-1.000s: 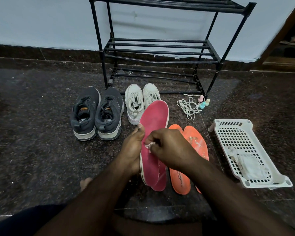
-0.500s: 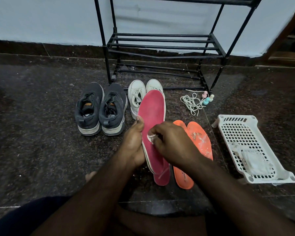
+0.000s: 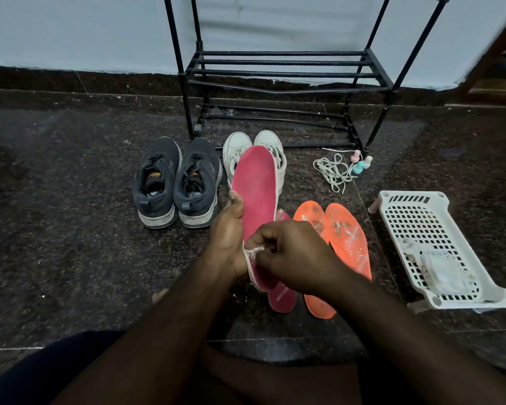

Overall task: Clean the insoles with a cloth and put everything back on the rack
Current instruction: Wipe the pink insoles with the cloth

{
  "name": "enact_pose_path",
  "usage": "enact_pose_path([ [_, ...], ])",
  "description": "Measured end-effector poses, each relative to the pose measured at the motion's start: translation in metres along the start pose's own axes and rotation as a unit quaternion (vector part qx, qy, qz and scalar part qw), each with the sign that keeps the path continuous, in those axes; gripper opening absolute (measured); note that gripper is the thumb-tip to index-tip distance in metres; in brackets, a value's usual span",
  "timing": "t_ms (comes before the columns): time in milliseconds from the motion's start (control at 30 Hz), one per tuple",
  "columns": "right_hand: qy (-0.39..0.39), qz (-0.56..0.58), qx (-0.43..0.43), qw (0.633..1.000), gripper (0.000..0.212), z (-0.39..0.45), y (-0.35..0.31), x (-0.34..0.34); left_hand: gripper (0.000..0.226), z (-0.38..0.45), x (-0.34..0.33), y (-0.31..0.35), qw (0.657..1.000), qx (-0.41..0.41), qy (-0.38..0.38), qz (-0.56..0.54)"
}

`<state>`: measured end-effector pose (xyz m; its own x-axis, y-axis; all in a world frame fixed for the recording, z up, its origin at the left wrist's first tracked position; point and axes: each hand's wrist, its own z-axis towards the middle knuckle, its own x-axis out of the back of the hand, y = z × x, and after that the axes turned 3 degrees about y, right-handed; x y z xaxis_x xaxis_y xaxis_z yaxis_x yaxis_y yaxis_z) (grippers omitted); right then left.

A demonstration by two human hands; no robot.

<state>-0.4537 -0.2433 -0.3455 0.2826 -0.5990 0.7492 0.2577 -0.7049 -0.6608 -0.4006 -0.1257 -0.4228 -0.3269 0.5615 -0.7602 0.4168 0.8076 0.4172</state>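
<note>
Between hands (image 3: 263, 247), pink insole (image 3: 256, 185)

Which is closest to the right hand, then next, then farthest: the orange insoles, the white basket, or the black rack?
From the right hand:
1. Orange insoles, on the floor just beside it, to the right.
2. White basket, farther right on the floor.
3. Black rack, against the wall ahead.

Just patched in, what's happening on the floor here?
A person holds a pink insole up in the left hand while the right hand rubs it with a small white cloth. A second pink insole and two orange insoles lie on the floor. The rack holds nothing yet.
</note>
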Motion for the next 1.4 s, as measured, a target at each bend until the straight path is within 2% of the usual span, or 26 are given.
enact_pose_path([
  [67, -0.032, 0.038, -0.012, 0.999, 0.011, -0.003, 0.002, 0.005, 0.084, 0.001, 0.0, 0.004, 1.0, -0.009, 0.003, -0.017],
  [167, 0.084, -0.014, 0.015, 0.996, 0.017, 0.003, 0.009, 0.008, 0.084, -0.005, -0.003, 0.007, 1.0, 0.0, -0.013, 0.018],
  [200, 0.1, -0.043, 0.03, 0.994, 0.02, 0.004, 0.009, 0.006, 0.082, -0.007, -0.005, 0.007, 1.0, -0.002, -0.013, 0.02],
  [300, 0.042, -0.045, 0.038, 0.997, 0.021, -0.002, 0.003, -0.003, 0.076, -0.01, -0.008, 0.01, 1.0, -0.005, 0.0, -0.027],
  [400, -0.02, 0.037, 0.005, 0.999, 0.017, -0.002, 0.004, 0.005, 0.076, -0.017, -0.012, 0.015, 1.0, -0.012, 0.019, -0.017],
  [533, 0.106, 0.153, -0.026, 0.982, 0.028, 0.008, 0.019, 0.026, 0.076, -0.029, -0.015, 0.015, 0.999, -0.012, -0.009, 0.031],
  [600, 0.137, 0.167, -0.023, 0.976, 0.029, 0.008, 0.021, 0.03, 0.072, -0.03, -0.015, 0.013, 0.999, -0.006, -0.028, 0.043],
  [667, 0.149, 0.12, 0.007, 0.982, 0.022, 0.007, 0.021, 0.027, 0.074, -0.029, -0.015, 0.012, 0.998, 0.005, -0.041, 0.041],
  [767, 0.109, -0.008, 0.072, 0.991, 0.014, 0.006, 0.017, 0.016, 0.071, -0.026, -0.011, 0.011, 0.998, 0.027, -0.045, 0.041],
  [867, 0.104, -0.071, 0.107, 0.986, 0.021, 0.01, 0.017, 0.009, 0.063, -0.027, -0.011, 0.009, 0.998, 0.032, -0.035, 0.04],
  [967, 0.127, -0.11, 0.097, 0.981, 0.025, 0.013, 0.018, 0.007, 0.065, -0.025, -0.01, 0.001, 0.998, 0.032, -0.019, 0.047],
  [1100, 0.061, -0.183, 0.081, 0.978, 0.023, 0.013, 0.013, -0.008, 0.076, -0.022, -0.01, -0.007, 0.998, 0.047, -0.003, 0.046],
  [1167, 0.018, -0.179, 0.067, 0.981, 0.024, 0.008, 0.008, -0.011, 0.077, -0.019, -0.009, -0.006, 0.998, 0.043, 0.012, 0.035],
  [1233, 0.006, -0.136, 0.045, 0.99, 0.018, 0.004, 0.008, -0.006, 0.073, -0.015, -0.007, -0.002, 0.999, 0.027, 0.025, 0.038],
  [1300, 0.033, -0.083, 0.019, 0.996, 0.013, 0.002, 0.009, 0.0, 0.074, -0.017, -0.009, 0.0, 0.999, 0.031, 0.026, 0.033],
  [1367, 0.086, -0.068, 0.022, 0.994, 0.019, 0.005, 0.01, 0.001, 0.08, -0.019, -0.009, 0.001, 0.998, 0.048, 0.023, 0.039],
  [1400, 0.089, -0.079, 0.024, 0.993, 0.023, 0.008, 0.011, -0.002, 0.082, -0.019, -0.008, 0.001, 0.998, 0.054, 0.018, 0.04],
])
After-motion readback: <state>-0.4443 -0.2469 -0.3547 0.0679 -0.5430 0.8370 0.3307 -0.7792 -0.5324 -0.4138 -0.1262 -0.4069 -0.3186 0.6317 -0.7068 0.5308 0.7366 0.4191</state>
